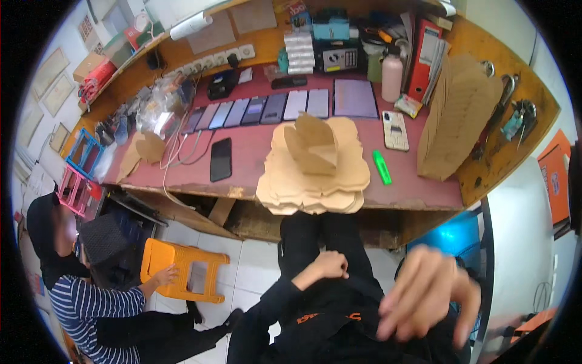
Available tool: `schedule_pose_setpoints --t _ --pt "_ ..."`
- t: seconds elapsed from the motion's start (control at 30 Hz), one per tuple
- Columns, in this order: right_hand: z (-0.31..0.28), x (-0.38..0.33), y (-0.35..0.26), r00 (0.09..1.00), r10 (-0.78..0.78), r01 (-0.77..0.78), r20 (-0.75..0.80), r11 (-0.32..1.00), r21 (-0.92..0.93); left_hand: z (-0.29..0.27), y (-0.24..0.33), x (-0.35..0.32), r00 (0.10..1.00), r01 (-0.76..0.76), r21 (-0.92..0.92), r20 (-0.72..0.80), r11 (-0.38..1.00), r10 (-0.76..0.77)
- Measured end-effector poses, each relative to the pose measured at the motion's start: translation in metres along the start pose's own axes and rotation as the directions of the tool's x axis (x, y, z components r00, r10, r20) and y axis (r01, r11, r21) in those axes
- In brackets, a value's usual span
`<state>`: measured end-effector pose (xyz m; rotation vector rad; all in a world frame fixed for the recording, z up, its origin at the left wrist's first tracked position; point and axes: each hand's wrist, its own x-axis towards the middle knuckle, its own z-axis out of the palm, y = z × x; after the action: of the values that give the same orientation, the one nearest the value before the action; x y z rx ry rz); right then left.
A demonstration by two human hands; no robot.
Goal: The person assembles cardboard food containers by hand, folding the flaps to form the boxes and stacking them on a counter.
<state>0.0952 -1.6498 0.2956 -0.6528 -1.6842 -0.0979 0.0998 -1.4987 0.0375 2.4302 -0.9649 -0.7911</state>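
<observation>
My left hand (330, 265) rests on my lap with its fingers curled in and nothing visible in them. Raised close to the camera at the lower right, my right hand (427, 297) is a little blurred; its fingers are apart and bent, holding nothing I can see. Ahead of both hands, a stack of flat brown cardboard blanks (285, 197) with wavy edges overhangs the desk's front edge. On top stands a cardboard piece with folded-up flaps (314, 145). A row of nested, folded cardboard pieces (454, 121) leans at the desk's right side.
The red-topped desk (242, 176) carries several phones in a row, a black phone (221, 159), a patterned phone (396, 130), a green highlighter (381, 167) and a pink bottle (391, 74). At the left, a seated person (91, 297) touches an orange stool (182, 270).
</observation>
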Motion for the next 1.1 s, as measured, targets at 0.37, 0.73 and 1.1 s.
schedule_pose_setpoints --t 0.37,0.73,1.1 --pt "-0.096 -0.119 0.126 0.492 0.317 -0.853 -0.811 -0.011 -0.521 -0.078 0.021 -0.009 0.733 0.038 -0.057 -0.676 0.998 -0.067" --pt "-0.109 -0.055 0.042 0.780 0.513 -0.625 -0.359 0.664 -0.410 -0.191 -0.004 -0.051 0.660 -0.740 -0.663 -0.748 0.118 -0.064" --pt "-0.114 -0.042 -0.008 0.571 0.223 -0.798 -0.790 0.377 -0.470 -0.220 0.085 -0.001 0.590 -0.808 -0.578 -0.795 0.117 0.145"
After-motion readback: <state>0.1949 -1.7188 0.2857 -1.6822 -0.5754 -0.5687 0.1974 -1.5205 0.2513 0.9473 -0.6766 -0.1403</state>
